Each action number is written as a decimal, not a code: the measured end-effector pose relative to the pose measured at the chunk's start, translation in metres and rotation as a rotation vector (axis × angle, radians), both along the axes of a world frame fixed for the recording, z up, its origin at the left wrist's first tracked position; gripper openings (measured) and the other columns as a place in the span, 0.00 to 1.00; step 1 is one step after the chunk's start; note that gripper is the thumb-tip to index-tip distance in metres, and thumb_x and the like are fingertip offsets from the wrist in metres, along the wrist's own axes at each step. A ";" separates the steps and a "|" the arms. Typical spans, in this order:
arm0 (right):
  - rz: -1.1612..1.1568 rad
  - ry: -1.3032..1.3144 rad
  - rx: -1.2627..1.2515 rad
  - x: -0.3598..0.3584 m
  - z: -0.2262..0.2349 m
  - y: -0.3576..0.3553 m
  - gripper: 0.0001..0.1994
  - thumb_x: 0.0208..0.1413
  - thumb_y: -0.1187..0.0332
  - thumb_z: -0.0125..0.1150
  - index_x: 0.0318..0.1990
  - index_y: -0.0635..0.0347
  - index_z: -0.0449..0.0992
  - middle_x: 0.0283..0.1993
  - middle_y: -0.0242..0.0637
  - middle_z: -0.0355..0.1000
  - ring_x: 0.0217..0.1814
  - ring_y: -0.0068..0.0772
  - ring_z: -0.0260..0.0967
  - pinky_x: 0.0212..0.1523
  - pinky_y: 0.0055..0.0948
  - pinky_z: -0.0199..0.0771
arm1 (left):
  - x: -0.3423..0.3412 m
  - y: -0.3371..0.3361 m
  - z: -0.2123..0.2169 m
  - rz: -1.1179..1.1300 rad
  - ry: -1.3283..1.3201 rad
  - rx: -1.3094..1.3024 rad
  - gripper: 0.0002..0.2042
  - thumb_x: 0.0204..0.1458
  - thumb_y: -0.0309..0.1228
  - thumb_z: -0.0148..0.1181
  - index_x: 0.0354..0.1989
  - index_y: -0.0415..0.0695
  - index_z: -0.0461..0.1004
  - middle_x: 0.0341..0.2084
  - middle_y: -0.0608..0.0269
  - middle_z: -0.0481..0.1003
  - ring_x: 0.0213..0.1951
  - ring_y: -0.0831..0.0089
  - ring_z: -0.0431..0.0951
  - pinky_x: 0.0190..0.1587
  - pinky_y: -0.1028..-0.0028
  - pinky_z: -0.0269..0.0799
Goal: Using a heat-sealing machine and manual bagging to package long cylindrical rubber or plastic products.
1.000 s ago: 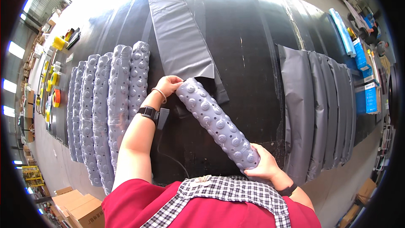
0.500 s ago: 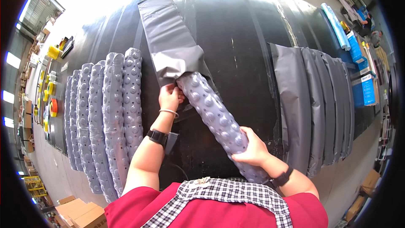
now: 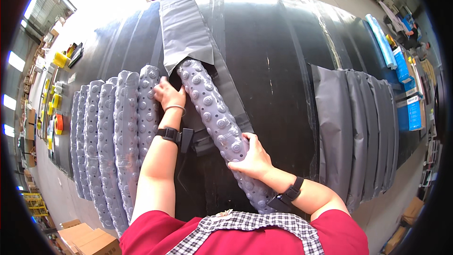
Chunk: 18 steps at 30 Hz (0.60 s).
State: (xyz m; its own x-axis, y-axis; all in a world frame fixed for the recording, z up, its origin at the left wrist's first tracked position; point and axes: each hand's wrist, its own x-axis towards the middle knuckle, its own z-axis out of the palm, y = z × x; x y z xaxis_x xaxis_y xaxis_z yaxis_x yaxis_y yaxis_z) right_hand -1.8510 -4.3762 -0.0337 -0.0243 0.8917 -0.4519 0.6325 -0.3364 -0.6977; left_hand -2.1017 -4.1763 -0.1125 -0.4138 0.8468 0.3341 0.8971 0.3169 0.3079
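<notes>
Far left: yellow tape rolls (image 3: 56, 100) along the edge of the black table (image 3: 283, 99). Next, a row of bumpy lilac-grey rolls (image 3: 126, 127), lying side by side, long axes running away from the person.

Left hand (image 3: 171, 97): just right of that row, near the left edge of the grey sleeve's mouth, fingers bent. Fingertips blurred; cannot tell whether they pinch the film or are free.

Centre: grey sleeve (image 3: 186, 26) lying flat, open end toward the person. Studded roll (image 3: 212, 106) slants from the sleeve's mouth down to the person's apron (image 3: 264, 218); its far end is at the opening, upper film layer arched over it.

Right hand (image 3: 254, 159): wrapped around the studded roll's nearer half, thumb on top, grasping.

Right: row of dark grey wrapped bundles (image 3: 332, 127), then a pale-blue roll (image 3: 381, 41) and a blue box (image 3: 414, 113) at the table's edge.
</notes>
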 end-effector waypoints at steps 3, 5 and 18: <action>0.032 0.009 0.005 -0.002 0.005 0.006 0.48 0.32 0.54 0.73 0.64 0.58 0.55 0.62 0.50 0.63 0.66 0.47 0.63 0.63 0.41 0.67 | -0.014 0.017 -0.011 -0.161 -0.046 0.073 0.09 0.53 0.33 0.60 0.35 0.40 0.72 0.32 0.47 0.76 0.38 0.46 0.77 0.42 0.56 0.74; 0.007 0.043 -0.056 0.003 0.008 0.010 0.49 0.33 0.54 0.73 0.65 0.58 0.54 0.63 0.50 0.62 0.67 0.48 0.62 0.63 0.41 0.66 | 0.001 0.011 -0.005 -0.245 -0.105 0.015 0.07 0.52 0.31 0.59 0.34 0.41 0.71 0.31 0.46 0.75 0.38 0.45 0.76 0.42 0.55 0.73; 0.064 0.076 0.503 -0.030 -0.027 0.147 0.41 0.54 0.47 0.64 0.64 0.69 0.54 0.63 0.63 0.58 0.66 0.61 0.57 0.65 0.46 0.61 | 0.003 -0.035 -0.016 -0.261 -0.751 -0.207 0.08 0.52 0.23 0.60 0.40 0.36 0.72 0.28 0.56 0.77 0.25 0.70 0.80 0.22 0.71 0.79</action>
State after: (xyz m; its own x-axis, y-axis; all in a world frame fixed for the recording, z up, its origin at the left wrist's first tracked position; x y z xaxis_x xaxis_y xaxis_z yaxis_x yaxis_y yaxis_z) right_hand -1.8812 -4.2292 -0.0611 -0.1025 0.9940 0.0382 0.5822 0.0911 -0.8080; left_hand -2.0984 -4.2114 -0.1289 -0.2465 0.9608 -0.1271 0.5282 0.2431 0.8136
